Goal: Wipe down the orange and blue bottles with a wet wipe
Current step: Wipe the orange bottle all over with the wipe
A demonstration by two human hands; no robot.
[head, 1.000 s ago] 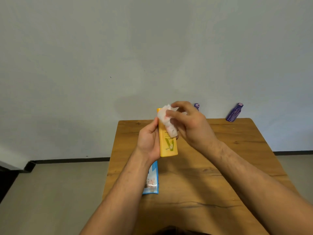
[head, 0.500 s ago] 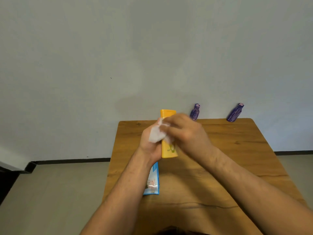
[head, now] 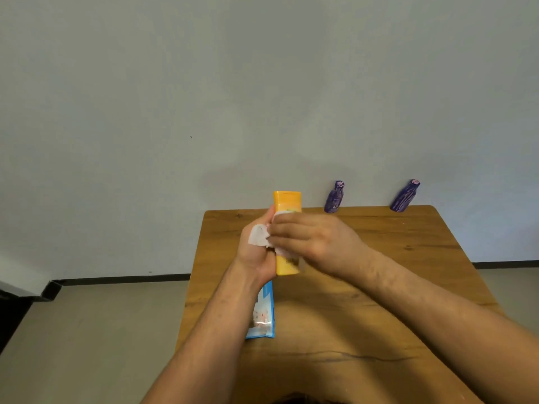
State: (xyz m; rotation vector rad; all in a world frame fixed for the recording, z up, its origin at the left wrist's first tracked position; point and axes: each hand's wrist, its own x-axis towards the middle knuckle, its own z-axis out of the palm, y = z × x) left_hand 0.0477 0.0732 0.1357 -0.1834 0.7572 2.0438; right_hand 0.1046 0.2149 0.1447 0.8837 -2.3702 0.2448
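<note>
**Q:** Hands?
**A:** I read the left hand [head: 256,255] gripping the orange bottle [head: 287,201] upright; the right hand [head: 316,243] clasps the wet wipe [head: 258,239] against its front.
**Q:** Beyond?
**A:** Centre blue bottle [head: 334,197] and corner blue bottle [head: 405,196] at the far edge of the worktop [head: 408,258]; wipe packet [head: 264,314] beneath the left forearm.

The orange bottle [head: 287,202] is warm yellow-orange all over, cap included, with a small greenish mark on its front, mostly covered. The wet wipe [head: 258,239] is plain white. The left blue bottle [head: 334,197] and the right blue bottle [head: 405,196] are 2 of a kind: deep violet-blue with paler streaks and a pinkish-white top. The desk [head: 408,228] is honey-brown wood with darker grain lines and knots. The wipes pack [head: 267,316] is light blue with a white and pink picture. The wall [head: 204,83] is pale grey, the floor [head: 87,330] beige-grey, the skirting [head: 122,277] black.
</note>
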